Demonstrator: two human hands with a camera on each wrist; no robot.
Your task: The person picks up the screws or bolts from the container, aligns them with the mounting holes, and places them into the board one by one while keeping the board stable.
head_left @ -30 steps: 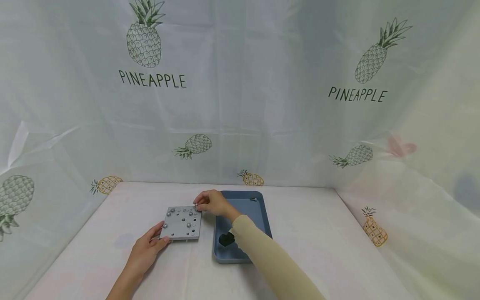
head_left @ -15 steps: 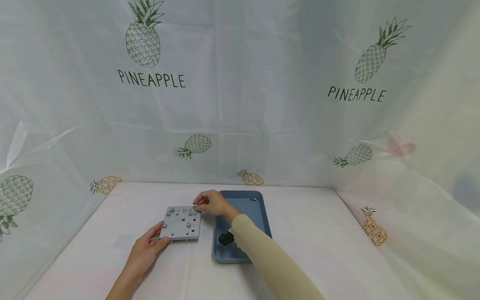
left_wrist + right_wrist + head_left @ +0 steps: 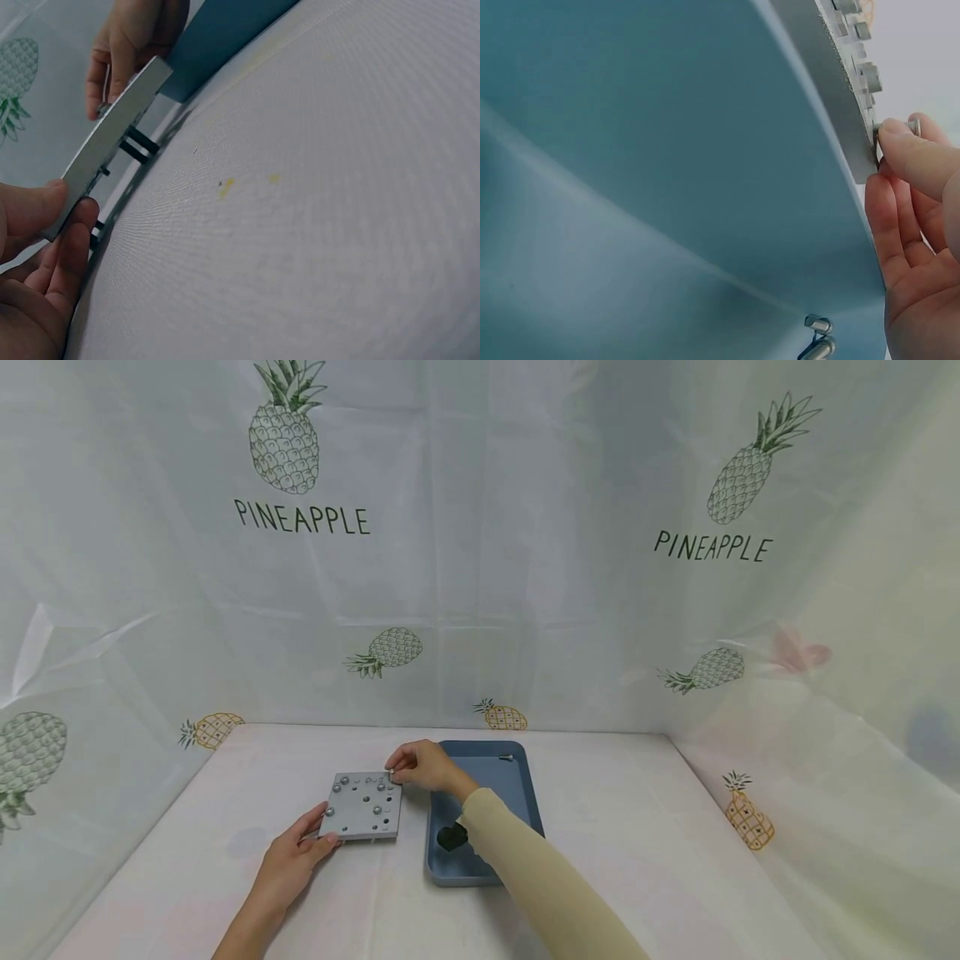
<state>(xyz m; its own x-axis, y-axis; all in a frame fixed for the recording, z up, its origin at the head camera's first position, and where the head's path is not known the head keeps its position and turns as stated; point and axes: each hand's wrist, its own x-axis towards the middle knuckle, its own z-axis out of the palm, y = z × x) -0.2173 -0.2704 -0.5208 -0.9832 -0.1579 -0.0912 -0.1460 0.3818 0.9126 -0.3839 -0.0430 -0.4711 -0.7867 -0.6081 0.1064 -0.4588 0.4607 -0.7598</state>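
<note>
Plate [image 3: 357, 814] gripped by left hand [image 3: 288, 864]; right hand [image 3: 426, 766] pinches screw [image 3: 916, 127] at opposite corner; tray [image 3: 497, 772] just beside right hand.

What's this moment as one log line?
Left grip: holds metal plate at near-left corner | Right grip: pinches screw at plate's far-right corner | Blue tray: right of plate, loose screws at far end
</note>
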